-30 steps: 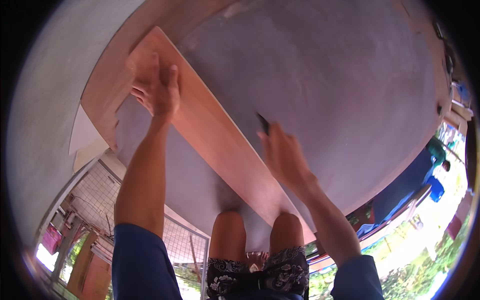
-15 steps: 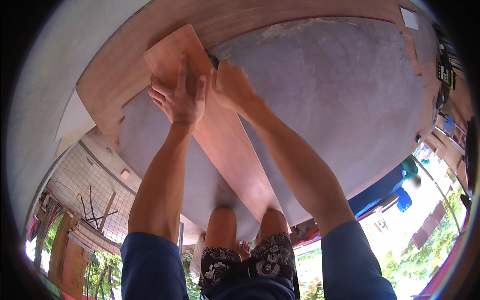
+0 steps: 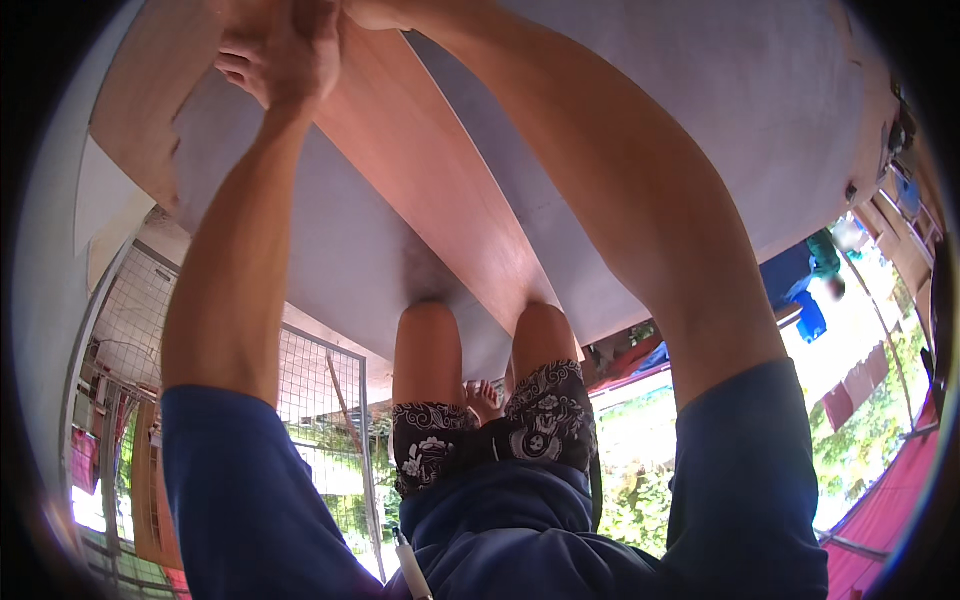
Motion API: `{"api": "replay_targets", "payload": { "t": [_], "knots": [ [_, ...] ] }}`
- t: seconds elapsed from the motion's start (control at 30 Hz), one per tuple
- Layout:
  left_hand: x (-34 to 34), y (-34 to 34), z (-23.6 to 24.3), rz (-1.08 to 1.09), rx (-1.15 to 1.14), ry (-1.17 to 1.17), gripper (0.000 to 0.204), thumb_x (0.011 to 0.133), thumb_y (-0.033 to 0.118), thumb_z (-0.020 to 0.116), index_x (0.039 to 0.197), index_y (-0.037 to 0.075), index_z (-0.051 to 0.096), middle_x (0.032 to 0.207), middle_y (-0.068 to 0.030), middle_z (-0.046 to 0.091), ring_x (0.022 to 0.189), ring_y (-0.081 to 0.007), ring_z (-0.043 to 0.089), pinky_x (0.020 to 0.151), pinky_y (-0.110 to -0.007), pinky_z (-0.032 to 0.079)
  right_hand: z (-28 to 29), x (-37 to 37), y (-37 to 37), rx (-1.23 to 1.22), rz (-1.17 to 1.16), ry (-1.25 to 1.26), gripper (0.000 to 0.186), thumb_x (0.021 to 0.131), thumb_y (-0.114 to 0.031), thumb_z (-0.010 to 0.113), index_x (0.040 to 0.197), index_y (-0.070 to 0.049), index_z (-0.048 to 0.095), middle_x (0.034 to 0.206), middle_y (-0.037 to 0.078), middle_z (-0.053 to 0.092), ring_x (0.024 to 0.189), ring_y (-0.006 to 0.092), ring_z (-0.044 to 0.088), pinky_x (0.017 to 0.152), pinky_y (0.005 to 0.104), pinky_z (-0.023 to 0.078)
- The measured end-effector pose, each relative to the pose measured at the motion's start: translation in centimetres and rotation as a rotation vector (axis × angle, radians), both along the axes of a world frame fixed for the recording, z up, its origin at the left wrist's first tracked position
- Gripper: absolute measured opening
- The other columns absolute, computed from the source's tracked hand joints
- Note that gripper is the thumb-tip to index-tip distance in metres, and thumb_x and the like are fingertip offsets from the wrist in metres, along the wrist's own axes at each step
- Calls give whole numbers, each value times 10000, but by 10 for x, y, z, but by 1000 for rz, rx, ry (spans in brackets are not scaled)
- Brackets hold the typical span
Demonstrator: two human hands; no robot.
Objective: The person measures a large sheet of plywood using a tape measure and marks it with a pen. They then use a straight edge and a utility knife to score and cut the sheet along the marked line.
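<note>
A long reddish-brown wooden board [image 3: 430,180] runs slantwise from the upper left toward my knees. It lies over a large grey panel. My left hand [image 3: 285,55] rests on the board near the upper edge of the view, its thumb apart from the bent fingers at the board's left side. Close beside it is my right hand [image 3: 385,12], over the board's right edge. The upper edge of the view cuts off its fingers, so what they hold is hidden. The board's near end reaches my knee [image 3: 540,325].
The grey panel [image 3: 700,80] spreads wide beneath the board. Brown sheet wood [image 3: 150,90] and a pale wall [image 3: 60,200] stand at the left. Below them is a wire mesh grille [image 3: 310,385]. Blue and green items [image 3: 810,315] are at the right.
The view has tilted down toward my body, so both hands and the board's far end sit higher or out of view. A dark thing by my closed right hand no longer shows.
</note>
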State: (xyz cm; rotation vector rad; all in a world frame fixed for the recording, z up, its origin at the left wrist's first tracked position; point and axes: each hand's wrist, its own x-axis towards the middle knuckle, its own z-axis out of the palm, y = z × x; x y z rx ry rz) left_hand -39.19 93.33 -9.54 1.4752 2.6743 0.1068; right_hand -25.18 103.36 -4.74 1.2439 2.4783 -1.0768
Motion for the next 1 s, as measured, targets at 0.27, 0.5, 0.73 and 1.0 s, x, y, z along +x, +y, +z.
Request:
{"api": "replay_targets", "payload": {
  "t": [0.27, 0.5, 0.73, 1.0],
  "knots": [
    [6, 0, 11, -132, 193, 130, 716, 1045, 733, 504, 1695, 467, 366, 1599, -371, 307, 1435, -559, 309, 1221, -682, 248, 33, 49, -62, -168, -146, -231, 283, 964, -153, 682, 1152, 39, 771, 1164, 263, 767, 1107, 428, 753, 908, 508, 625],
    [-1, 6, 9, 14, 91, -46, 746, 1035, 755, 494, 1707, 480, 319, 1649, -378, 250, 1462, -569, 292, 1264, -674, 187, 37, 104, -127, -183, -90, -254, 361, 964, -70, 663, 1295, 74, 676, 1174, 250, 763, 1129, 450, 749, 903, 537, 629],
    [-18, 17, -5, 164, 186, -194, 1316, 831, 904, 640, 1685, 11, 186, 1627, -367, 226, 1534, -474, 246, 1285, -542, 261, 63, 181, -221, -352, -357, -180, 237, 1089, -152, 555, 1098, 84, 564, 1043, 358, 698, 972, 545, 737, 766, 579, 613],
    [-34, 23, -14, 160, 173, -283, 1393, 824, 949, 603, 1683, -46, 142, 1697, -382, 69, 1606, -519, 98, 1312, -576, 198, 76, 254, -317, -562, -453, -334, 146, 1015, -53, 581, 1105, 50, 528, 971, 335, 730, 954, 530, 746, 820, 607, 604]
  ]
}}
